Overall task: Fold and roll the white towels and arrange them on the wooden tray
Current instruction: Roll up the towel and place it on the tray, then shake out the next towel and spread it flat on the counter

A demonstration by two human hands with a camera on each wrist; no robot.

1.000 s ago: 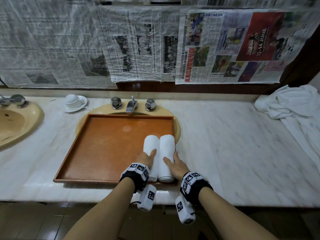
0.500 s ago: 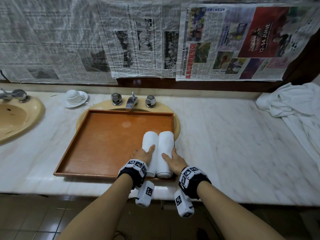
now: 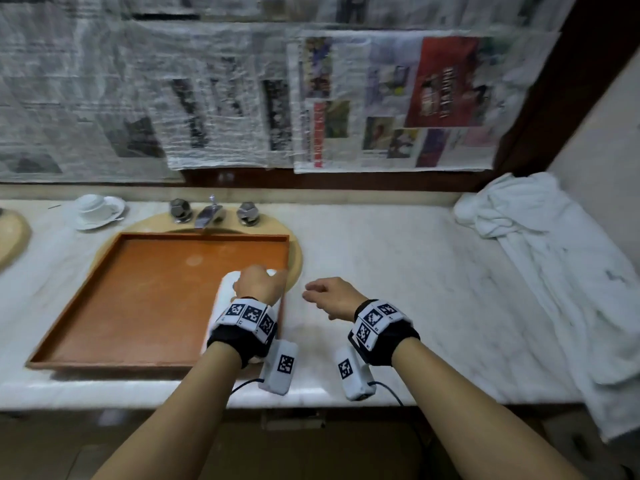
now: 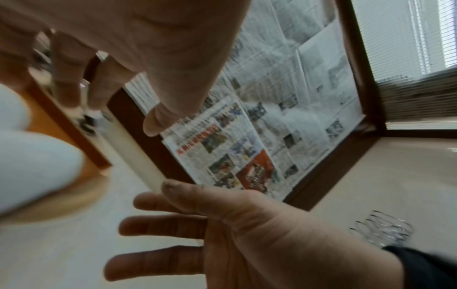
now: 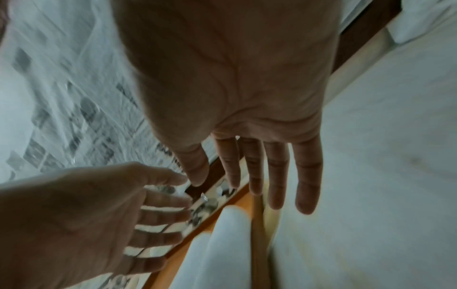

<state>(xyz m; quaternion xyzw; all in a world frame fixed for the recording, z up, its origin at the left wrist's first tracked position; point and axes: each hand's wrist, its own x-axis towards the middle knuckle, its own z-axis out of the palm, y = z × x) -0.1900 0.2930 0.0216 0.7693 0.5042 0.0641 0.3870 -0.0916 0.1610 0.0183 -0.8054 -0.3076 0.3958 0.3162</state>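
Note:
Two rolled white towels (image 3: 221, 299) lie side by side at the right end of the wooden tray (image 3: 138, 299), partly hidden by my left wrist. My left hand (image 3: 263, 282) hovers above their far ends with relaxed fingers and holds nothing. Just right of the tray, my right hand (image 3: 318, 294) hangs over the marble counter, empty, its fingers (image 5: 257, 172) straight in the right wrist view. The rolls (image 5: 222, 244) and the tray rim (image 5: 257, 244) show below it there. A heap of unfolded white towels (image 3: 540, 244) lies at the far right of the counter.
The tray sits over a beige sink with a chrome tap (image 3: 207, 213). A white cup on a saucer (image 3: 98, 209) stands at the back left. A second sink (image 3: 10, 233) is at the left edge. Newspaper covers the wall behind.
Both hands have lifted off the rolled towels and shifted to the right; the right hand now hangs over the counter beside the tray. The head view has swung right.

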